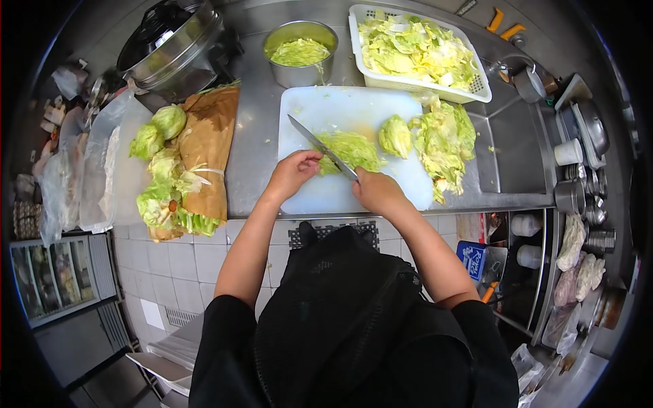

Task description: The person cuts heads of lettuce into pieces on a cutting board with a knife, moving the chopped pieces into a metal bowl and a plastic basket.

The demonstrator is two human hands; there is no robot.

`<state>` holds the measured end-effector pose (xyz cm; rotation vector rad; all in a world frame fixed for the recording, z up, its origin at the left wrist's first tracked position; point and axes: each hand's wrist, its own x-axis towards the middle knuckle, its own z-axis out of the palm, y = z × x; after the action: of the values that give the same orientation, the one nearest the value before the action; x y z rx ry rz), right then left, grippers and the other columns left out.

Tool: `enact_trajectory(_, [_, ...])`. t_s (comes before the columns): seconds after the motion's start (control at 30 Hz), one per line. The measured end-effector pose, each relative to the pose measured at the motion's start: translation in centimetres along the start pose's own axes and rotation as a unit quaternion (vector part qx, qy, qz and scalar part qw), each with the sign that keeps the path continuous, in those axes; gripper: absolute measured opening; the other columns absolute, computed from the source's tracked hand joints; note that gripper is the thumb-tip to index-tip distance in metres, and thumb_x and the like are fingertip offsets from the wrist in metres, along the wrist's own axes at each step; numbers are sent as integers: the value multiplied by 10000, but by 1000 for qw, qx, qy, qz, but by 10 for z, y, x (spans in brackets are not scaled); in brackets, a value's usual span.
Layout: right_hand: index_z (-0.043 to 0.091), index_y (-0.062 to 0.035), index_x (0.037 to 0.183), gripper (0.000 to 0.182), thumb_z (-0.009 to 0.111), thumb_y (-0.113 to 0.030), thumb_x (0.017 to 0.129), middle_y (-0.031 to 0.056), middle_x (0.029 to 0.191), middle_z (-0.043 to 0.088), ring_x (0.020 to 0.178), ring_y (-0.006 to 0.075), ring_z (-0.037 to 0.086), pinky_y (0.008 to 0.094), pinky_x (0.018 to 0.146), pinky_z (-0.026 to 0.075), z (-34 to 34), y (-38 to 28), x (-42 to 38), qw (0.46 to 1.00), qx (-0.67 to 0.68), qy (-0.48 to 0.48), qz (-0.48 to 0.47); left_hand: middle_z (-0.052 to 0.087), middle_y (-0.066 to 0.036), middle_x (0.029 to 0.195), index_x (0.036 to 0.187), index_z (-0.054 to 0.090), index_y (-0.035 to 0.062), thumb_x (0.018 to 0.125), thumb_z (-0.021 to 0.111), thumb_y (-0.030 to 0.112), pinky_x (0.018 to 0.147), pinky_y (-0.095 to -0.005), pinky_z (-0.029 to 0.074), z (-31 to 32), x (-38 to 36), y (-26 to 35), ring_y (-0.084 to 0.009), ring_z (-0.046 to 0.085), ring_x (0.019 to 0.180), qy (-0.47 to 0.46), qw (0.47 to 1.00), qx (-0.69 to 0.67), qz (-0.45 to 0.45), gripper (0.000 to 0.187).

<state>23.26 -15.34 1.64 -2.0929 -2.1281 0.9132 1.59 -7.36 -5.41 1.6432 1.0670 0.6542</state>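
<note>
Black clothing fills the near foreground, with both forearms reaching from it to the cutting board. The right hand is closed around the handle of the knife, whose blade slants away leftward over the shredded lettuce, an angle that probably suits the wrist. Nearby, the left hand has its fingers bent beside the blade, perhaps curled to keep the tips clear of the edge; whether they pinch any shreds I cannot tell. Just right of the heap, a lettuce chunk sits on the board, apparently within easy reach, and loose leaves lie at the board's right side. Beyond the far edge stand a metal pot holding more shreds, likely set close for short transfers, and a white basket of leaves, whose perforated walls would let water drain.
</note>
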Motion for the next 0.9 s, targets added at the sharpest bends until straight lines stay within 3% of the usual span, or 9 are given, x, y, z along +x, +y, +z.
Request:
enact_trajectory(0.07, [571,-5,1051,259,475,-206,918,234,906,683,881,398,658,506,793,498,-2,-3,-2,1000,4,1,1,647,-47,1050,1145,645,3,907,662,39,843,-244,517,-5,-4,-5,-98,622,933,-21,998,-30,-41,241])
enact_trajectory(0.27, [573,-5,1058,265,473,-207,919,233,918,684,889,397,658,504,797,497,-3,-1,-3,1000,4,-3,-2,645,-53,1085,1133,644,1,907,656,13,886,-239,515,0,-6,-12,-102,613,998,-14,997,-77,-3,227])
enact_trajectory(0.37, [574,-7,1060,265,475,-207,918,230,912,686,881,397,659,504,793,499,-1,-2,-2,1000,6,2,-3,661,-57,1050,1059,669,20,884,678,36,839,-260,525,4,-4,-8,-151,620,991,26,996,-63,60,176])
enact_trajectory(0.43, [575,-8,1061,264,477,-207,917,229,906,686,874,396,661,504,789,500,1,-2,-3,1000,8,10,-4,664,-68,1000,976,677,37,849,699,62,773,-304,521,6,-2,-1,-226,610,957,96,940,237,227,132])
enact_trajectory(0.53, [580,-14,1059,262,482,-209,916,227,891,688,855,398,663,507,779,504,-3,-1,-4,1000,5,13,2,659,-78,965,934,667,43,821,712,86,764,-355,498,10,4,-1,-281,585,927,76,962,194,178,129])
enact_trajectory(0.73, [562,-33,1021,232,527,-244,930,206,802,673,776,398,652,524,731,492,-43,-5,-29,998,-47,22,-38,657,-88,954,908,658,36,833,700,99,828,-378,479,8,5,8,-298,585,957,54,963,216,149,107])
enact_trajectory(0.9, [589,-27,1058,261,491,-231,929,206,846,688,805,384,670,509,735,508,-7,-4,-10,999,-41,20,-28,657,-98,950,908,661,31,836,693,104,821,-384,481,11,6,6,-302,587,962,55,963,220,144,107])
